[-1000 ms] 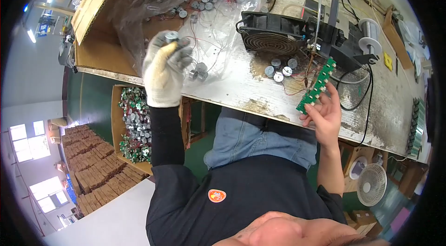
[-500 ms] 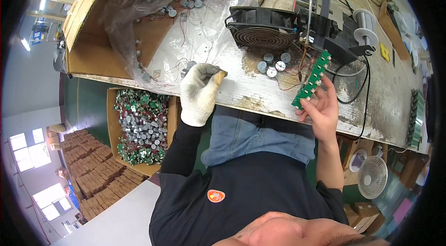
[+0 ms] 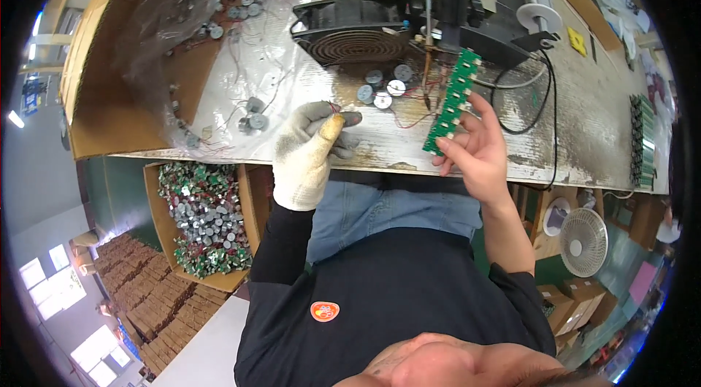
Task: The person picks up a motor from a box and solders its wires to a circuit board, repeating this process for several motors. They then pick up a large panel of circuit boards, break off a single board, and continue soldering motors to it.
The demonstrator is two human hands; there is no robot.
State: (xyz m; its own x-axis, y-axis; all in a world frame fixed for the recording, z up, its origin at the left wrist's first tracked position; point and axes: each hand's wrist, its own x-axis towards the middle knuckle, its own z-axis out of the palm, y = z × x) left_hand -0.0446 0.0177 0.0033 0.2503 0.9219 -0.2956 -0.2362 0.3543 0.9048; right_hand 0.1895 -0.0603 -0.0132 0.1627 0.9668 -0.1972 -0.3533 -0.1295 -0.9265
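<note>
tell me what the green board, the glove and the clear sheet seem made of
Green board: probably rigid laminate with a smooth coating, judging by its flat, straight shape.
Glove: likely knitted fabric, matte off-white, from its soft-looking cuff.
Clear sheet: apparently thin plastic film, glossy; it wrinkles, shines and is see-through.

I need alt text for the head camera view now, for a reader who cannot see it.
A bare right hand holds a green circuit-board strip at a worn white workbench, while thin red wires show at the curled, gloved left hand. Five small round metal parts lie in front of a black fan.
</note>
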